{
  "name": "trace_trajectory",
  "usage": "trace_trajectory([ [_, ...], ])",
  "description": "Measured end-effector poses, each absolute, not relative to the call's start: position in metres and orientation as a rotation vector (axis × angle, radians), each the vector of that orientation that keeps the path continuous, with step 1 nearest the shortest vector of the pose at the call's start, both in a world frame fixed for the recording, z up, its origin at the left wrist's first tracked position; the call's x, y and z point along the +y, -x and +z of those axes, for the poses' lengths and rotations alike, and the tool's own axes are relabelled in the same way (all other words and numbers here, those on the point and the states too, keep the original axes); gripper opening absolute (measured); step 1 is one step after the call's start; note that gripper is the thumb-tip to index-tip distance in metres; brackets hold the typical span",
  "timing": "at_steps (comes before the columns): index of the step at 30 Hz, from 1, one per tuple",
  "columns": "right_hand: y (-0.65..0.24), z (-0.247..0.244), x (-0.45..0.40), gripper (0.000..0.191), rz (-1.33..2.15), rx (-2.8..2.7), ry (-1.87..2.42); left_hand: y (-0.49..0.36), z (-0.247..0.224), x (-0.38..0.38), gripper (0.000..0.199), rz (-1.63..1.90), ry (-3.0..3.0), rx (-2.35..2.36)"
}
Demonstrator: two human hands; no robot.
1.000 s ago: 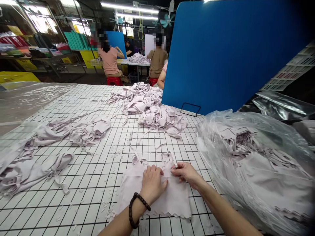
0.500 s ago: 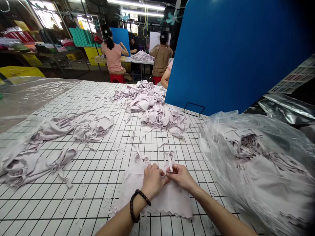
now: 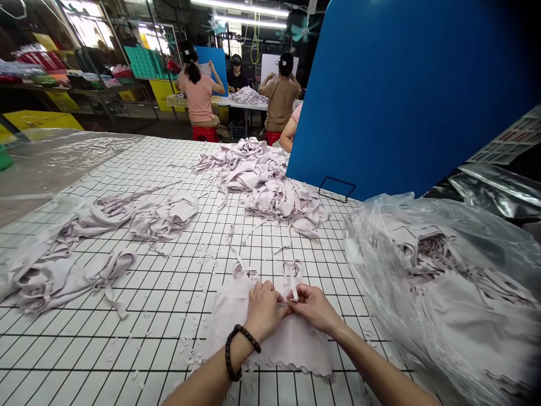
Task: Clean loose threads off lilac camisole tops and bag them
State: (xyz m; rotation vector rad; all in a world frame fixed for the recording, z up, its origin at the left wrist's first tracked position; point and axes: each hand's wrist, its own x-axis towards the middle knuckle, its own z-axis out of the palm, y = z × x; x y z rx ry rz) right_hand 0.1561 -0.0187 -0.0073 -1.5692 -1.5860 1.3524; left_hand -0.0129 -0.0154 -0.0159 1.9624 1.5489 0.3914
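A pale lilac strappy top [image 3: 296, 347] with a wavy hem lies flat on the white grid-patterned table [image 3: 160, 349] in front of me. My left hand [image 3: 265, 307], with a dark bead bracelet on its wrist, rests on the top, thumb and fingertips pinched on its upper edge. Close beside it, my right hand [image 3: 313, 307] pinches the same edge by the base of a thin strap [image 3: 295, 286]. The fingertips of both hands nearly meet; exactly what lies between them is too small to make out. Another strap [image 3: 236, 260] stretches away from the top's left side.
Crumpled lilac garments lie in a left heap [image 3: 97, 231] and a far heap [image 3: 270, 180]. On the right is a clear plastic bag [image 3: 363, 254] of stacked garments. A blue board [image 3: 389, 101] stands behind it. Small scraps [image 3: 207, 254] dot the table. Several people sit beyond.
The view has shifted slightly, so the scene sits a little further right. Both hands keep their pinch on the top in nearly the same place.
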Motion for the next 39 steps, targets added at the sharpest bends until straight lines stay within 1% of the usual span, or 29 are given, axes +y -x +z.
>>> trace_trajectory([
  [3,-0.155,0.003,-0.019,0.014,1.327,-1.690,1.545,0.013,-0.016,-0.016,0.036,0.407,-1.937,1.542],
  [8,-0.158,0.015,-0.013,0.003,1.261,-1.891,1.551,0.013,-0.015,-0.016,0.034,0.403,-1.938,1.527],
  [10,-0.162,0.015,-0.008,0.004,1.232,-1.942,1.550,0.013,-0.015,-0.015,0.034,0.414,-1.930,1.526],
  [13,-0.169,0.012,-0.001,0.004,1.303,-1.886,1.585,0.013,-0.015,-0.015,0.035,0.427,-1.904,1.530],
  [17,-0.171,0.007,0.003,0.018,1.413,-1.698,1.579,0.013,-0.016,-0.014,0.038,0.422,-1.897,1.537],
  [19,-0.168,0.006,0.002,0.020,1.438,-1.664,1.541,0.014,-0.017,-0.015,0.038,0.414,-1.911,1.537],
  [27,-0.160,0.006,-0.002,0.020,1.512,-1.662,1.483,0.014,-0.022,-0.014,0.038,0.420,-1.964,1.547],
  [34,-0.160,0.006,0.000,0.014,1.490,-1.770,1.468,0.014,-0.022,-0.016,0.038,0.421,-1.958,1.541],
  [39,-0.163,0.001,0.003,0.017,1.557,-1.724,1.401,0.013,-0.019,-0.015,0.040,0.406,-1.946,1.557],
])
